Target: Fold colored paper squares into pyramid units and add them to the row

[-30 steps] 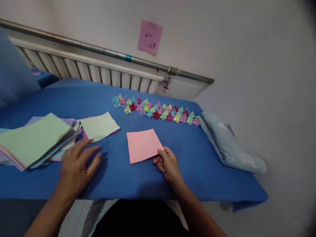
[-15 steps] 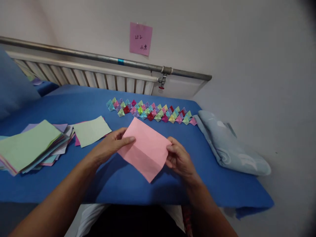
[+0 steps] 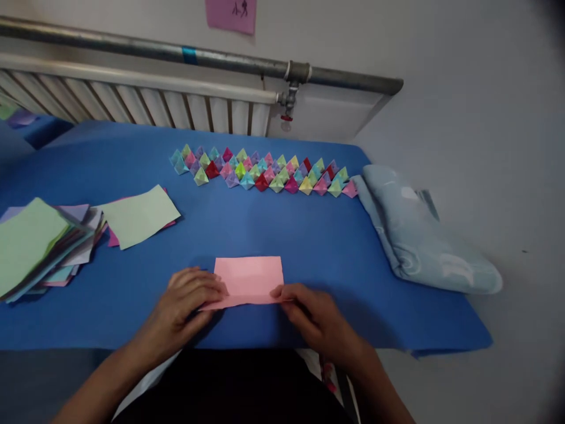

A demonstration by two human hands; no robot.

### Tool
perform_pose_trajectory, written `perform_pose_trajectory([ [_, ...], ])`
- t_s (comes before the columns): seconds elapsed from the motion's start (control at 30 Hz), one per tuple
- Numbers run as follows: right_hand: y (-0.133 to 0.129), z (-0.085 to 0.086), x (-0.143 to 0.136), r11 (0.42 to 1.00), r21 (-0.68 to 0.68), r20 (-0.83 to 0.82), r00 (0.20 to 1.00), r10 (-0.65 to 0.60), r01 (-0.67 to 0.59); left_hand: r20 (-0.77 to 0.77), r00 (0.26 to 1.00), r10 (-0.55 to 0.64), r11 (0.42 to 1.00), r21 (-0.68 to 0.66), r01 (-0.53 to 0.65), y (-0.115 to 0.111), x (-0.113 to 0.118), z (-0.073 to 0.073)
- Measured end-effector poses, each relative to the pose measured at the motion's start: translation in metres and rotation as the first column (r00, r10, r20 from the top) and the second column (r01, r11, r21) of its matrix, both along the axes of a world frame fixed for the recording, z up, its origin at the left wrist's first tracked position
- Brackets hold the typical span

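Note:
A pink sheet of paper [image 3: 249, 275] lies on the blue tabletop in front of me, its near edge bent up and over. My left hand [image 3: 192, 297] grips the sheet's near left corner, fingers on top and thumb below. At the near right corner, my right hand [image 3: 313, 309] pinches the bent edge between thumb and fingers. Beyond the sheet stand rows of small folded paper pieces [image 3: 262, 181] in many colours. To the left, a pale green sheet [image 3: 140, 217] lies over a magenta one.
A thick stack of coloured paper [image 3: 33, 247] sits at the far left. On the right lies a folded light blue blanket [image 3: 424, 235] against the wall. Behind the table run a metal pipe [image 3: 238, 60] and a white radiator [image 3: 172, 109]. A pink note [image 3: 232, 15] hangs on the wall.
The pink sheet has come down from the air onto the table, nearer to me, and its near edge is now bent over. Both hands moved down with it. My view has tilted downward.

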State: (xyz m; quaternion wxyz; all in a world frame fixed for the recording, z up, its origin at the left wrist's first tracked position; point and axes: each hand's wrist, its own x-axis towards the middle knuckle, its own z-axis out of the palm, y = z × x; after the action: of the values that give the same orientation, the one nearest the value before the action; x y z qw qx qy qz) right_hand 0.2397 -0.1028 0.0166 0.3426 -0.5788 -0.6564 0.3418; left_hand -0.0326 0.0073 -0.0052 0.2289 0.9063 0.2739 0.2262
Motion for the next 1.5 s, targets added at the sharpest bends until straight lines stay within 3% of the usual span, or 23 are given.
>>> perform_pose_trajectory([
  [0.07, -0.003, -0.013, -0.003, 0.998, -0.063, -0.006, 1.000, -0.030, 0.029, -0.011, 0.999, 0.034, 0.999, -0.009, -0.035, -0.007, -0.003, -0.014],
  [0.17, 0.001, -0.023, -0.008, 0.982, -0.112, -0.019, 0.988, -0.153, 0.150, 0.018, 0.987, 0.161, 0.987, -0.005, -0.161, -0.007, 0.002, -0.023],
  [0.37, 0.021, -0.024, -0.017, 0.926, -0.177, -0.003, 0.941, -0.339, 0.333, -0.034, 0.925, 0.378, 0.926, -0.003, -0.378, 0.002, 0.019, -0.025],
  [0.47, 0.027, -0.024, -0.018, 0.911, -0.167, 0.116, 0.925, -0.362, 0.378, -0.066, 0.898, 0.436, 0.897, 0.112, -0.427, -0.001, 0.024, -0.021],
  [0.57, 0.028, -0.023, -0.017, 0.931, -0.103, 0.266, 0.912, -0.312, 0.349, -0.038, 0.959, 0.282, 0.930, 0.257, -0.264, -0.011, 0.031, -0.014],
  [0.63, 0.027, -0.022, -0.017, 0.942, -0.053, 0.377, 0.880, -0.287, 0.330, -0.042, 0.995, 0.096, 0.950, 0.301, -0.079, -0.017, 0.037, -0.012],
  [0.7, 0.028, -0.020, -0.017, 0.952, 0.012, 0.473, 0.837, -0.276, 0.307, -0.052, 0.999, -0.004, 0.950, 0.312, 0.020, -0.021, 0.042, -0.013],
  [0.83, 0.038, -0.019, -0.017, 0.971, 0.131, 0.530, 0.814, -0.239, 0.199, -0.078, 0.997, 0.015, 0.946, 0.323, 0.011, -0.024, 0.046, -0.017],
  [0.97, 0.048, -0.016, -0.018, 0.986, 0.061, 0.521, 0.837, -0.165, 0.157, -0.112, 0.993, 0.043, 0.938, 0.346, -0.001, -0.025, 0.044, -0.016],
  [1.1, 0.047, -0.008, -0.017, 0.987, -0.044, 0.435, 0.892, -0.122, 0.156, -0.116, 0.992, 0.047, 0.942, 0.336, -0.005, -0.027, 0.042, -0.012],
  [1.23, 0.040, -0.002, -0.017, 0.960, -0.191, 0.112, 0.977, -0.184, 0.203, -0.091, 0.996, 0.014, 0.947, 0.320, 0.016, -0.029, 0.041, -0.011],
  [1.37, 0.034, -0.006, -0.023, 0.892, -0.392, -0.234, 0.913, -0.335, 0.227, -0.048, 0.999, -0.012, 0.934, 0.357, 0.028, -0.032, 0.046, -0.011],
  [1.5, 0.028, -0.014, -0.029, 0.876, -0.426, -0.314, 0.872, -0.376, 0.225, -0.045, 0.997, -0.066, 0.915, 0.396, 0.078, -0.034, 0.052, -0.012],
])
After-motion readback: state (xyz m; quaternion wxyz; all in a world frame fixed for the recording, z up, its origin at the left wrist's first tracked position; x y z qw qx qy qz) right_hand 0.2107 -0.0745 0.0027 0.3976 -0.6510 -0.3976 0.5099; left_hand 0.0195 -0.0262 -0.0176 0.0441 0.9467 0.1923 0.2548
